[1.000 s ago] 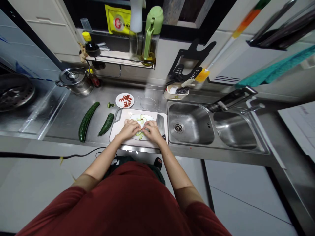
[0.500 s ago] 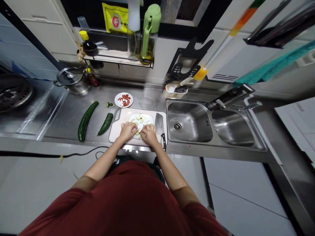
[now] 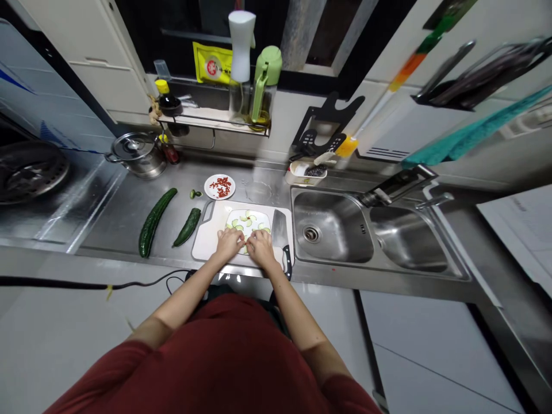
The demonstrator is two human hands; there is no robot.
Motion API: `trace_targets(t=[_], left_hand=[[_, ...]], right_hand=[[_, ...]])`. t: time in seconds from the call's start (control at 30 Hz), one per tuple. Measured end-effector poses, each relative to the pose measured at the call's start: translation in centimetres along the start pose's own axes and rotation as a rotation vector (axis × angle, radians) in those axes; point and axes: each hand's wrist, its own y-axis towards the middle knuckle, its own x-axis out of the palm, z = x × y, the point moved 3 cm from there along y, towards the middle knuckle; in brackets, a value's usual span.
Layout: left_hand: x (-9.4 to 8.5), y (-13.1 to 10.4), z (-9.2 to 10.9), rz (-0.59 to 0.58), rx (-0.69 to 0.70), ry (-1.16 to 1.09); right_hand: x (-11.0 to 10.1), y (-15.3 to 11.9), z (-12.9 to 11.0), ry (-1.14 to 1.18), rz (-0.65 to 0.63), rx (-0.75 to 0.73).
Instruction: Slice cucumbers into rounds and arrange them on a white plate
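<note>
On a white plate thin pale-green cucumber slices lie in small curved groups, one with a red bit at its centre. My left hand and my right hand meet over the plate's near side, fingertips pinched close together. Whatever is between them is too small to make out. The plate rests on a cutting board. To the right of it lies a cleaver, its black handle beside my right hand. Behind the board a small white dish holds chopped red pieces.
A whole cucumber, a cut cucumber and small cucumber ends lie left of the board. A lidded steel pot stands farther back. The double sink is at the right; a shelf with bottles hangs above.
Both hands have shifted slightly toward the plate's near edge, and their fingertips have come closer together. The view has tilted a little, so the counter sits lower. Plate, board and cleaver stay in place.
</note>
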Motion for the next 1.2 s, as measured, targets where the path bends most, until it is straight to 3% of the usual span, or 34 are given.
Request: trace_targets(t=[0.53,0.77,0.97,1.2], left_hand=[[-0.4,0.1,0.2,0.0,-0.007,-0.008],[-0.7,0.2,-0.3,0.044,-0.044,-0.091],[-2.2,1.3,-0.9,0.207,-0.187,-0.206],[-3.6,4.3,-1.6,0.414,-0.311,-0.3]], right_hand=[[-0.2,0.6,0.1,0.007,0.004,0.034],[-1.7,0.8,0.1,0.034,0.078,0.046],[-2.5,0.6,0.6,0.097,0.16,0.114],[-2.1,0.1,0.8,0.147,0.222,0.142]])
